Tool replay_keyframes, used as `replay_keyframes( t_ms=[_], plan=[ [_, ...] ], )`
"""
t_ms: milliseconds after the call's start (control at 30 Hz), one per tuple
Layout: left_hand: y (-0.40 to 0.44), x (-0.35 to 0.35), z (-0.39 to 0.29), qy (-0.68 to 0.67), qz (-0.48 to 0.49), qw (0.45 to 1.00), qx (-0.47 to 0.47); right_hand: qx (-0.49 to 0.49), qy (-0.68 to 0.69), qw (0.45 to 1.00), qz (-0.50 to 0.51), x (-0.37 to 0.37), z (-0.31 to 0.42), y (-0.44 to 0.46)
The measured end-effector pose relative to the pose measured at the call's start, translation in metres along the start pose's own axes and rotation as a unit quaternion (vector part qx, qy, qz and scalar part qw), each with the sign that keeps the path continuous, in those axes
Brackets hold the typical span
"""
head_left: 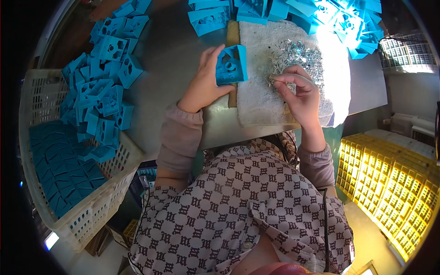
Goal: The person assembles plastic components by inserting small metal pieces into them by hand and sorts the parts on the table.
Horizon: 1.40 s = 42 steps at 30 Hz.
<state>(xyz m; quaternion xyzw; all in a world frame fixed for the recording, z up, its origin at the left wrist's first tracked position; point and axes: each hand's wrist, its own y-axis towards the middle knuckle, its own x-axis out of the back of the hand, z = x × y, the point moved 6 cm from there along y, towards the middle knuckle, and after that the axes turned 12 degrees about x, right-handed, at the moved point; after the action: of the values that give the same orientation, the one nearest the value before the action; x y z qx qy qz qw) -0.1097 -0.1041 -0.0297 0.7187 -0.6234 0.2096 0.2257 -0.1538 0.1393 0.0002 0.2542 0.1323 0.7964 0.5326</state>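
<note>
My left hand (205,79) grips a blue plastic housing (232,68) by its left side, with the hollow inside facing up. The housing rests over a brown strip (233,34) at the left edge of a white cloth (256,107). Over the cloth, my right hand (297,89) is closed in a pinch between thumb and forefinger. A tiny metal piece seems to show at its fingertips, too small to name surely. Just beyond and beside that hand lies a scattered pile of small silvery metal parts (293,52).
Blue housings (110,82) are heaped on the metal table (174,46) at left, and more (208,18) are piled along the back. A white crate (91,215) with stacked blue pieces stands at left. Yellow crates (389,178) stand at lower right.
</note>
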Motion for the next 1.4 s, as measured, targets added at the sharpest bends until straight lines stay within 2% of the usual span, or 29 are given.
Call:
replay_keyframes(
  t_ms=[100,200,300,500,700,800,900,933,1033,1167,1267,1333,1400],
  plan=[
    [-0.007,0.004,-0.023,0.04,-0.032,0.997,-0.05,0.086,-0.084,0.992,0.023,-0.005,0.013,0.006],
    [-0.017,0.002,-0.062,-0.007,-0.018,0.991,-0.134,0.196,-0.141,0.969,0.062,-0.012,0.045,0.016],
    [-0.02,-0.001,-0.084,-0.046,0.007,0.981,-0.191,0.262,-0.137,0.949,0.105,-0.021,0.063,0.017],
    [-0.021,0.001,-0.11,-0.075,0.041,0.964,-0.253,0.299,-0.114,0.931,0.176,-0.026,0.081,0.02],
    [-0.022,-0.002,-0.115,-0.09,0.061,0.962,-0.25,0.339,-0.152,0.906,0.203,-0.023,0.092,0.012],
    [-0.021,-0.006,-0.104,-0.081,0.082,0.97,-0.213,0.328,-0.19,0.888,0.26,-0.024,0.089,0.013],
    [-0.012,-0.008,-0.08,-0.094,0.031,0.98,-0.175,0.292,-0.168,0.927,0.164,-0.005,0.062,0.025],
    [-0.008,-0.009,-0.073,-0.085,-0.005,0.982,-0.169,0.257,-0.214,0.934,0.121,0.004,0.04,0.032],
    [0.006,-0.015,-0.053,-0.013,-0.084,0.987,-0.138,0.152,-0.357,0.918,0.083,0.017,-0.027,0.054],
    [0.018,-0.026,-0.038,0.021,-0.121,0.987,-0.102,0.196,-0.423,0.877,0.119,0.003,-0.052,0.075],
    [0.022,-0.029,-0.035,0.032,-0.112,0.989,-0.09,0.211,-0.456,0.85,0.158,-0.005,-0.058,0.079],
    [0.02,-0.024,-0.054,0.049,-0.149,0.977,-0.146,0.207,-0.473,0.839,0.173,-0.006,-0.061,0.081],
    [0.02,-0.026,-0.067,0.094,-0.178,0.96,-0.192,0.193,-0.442,0.865,0.136,0.0,-0.062,0.08]
  ],
)
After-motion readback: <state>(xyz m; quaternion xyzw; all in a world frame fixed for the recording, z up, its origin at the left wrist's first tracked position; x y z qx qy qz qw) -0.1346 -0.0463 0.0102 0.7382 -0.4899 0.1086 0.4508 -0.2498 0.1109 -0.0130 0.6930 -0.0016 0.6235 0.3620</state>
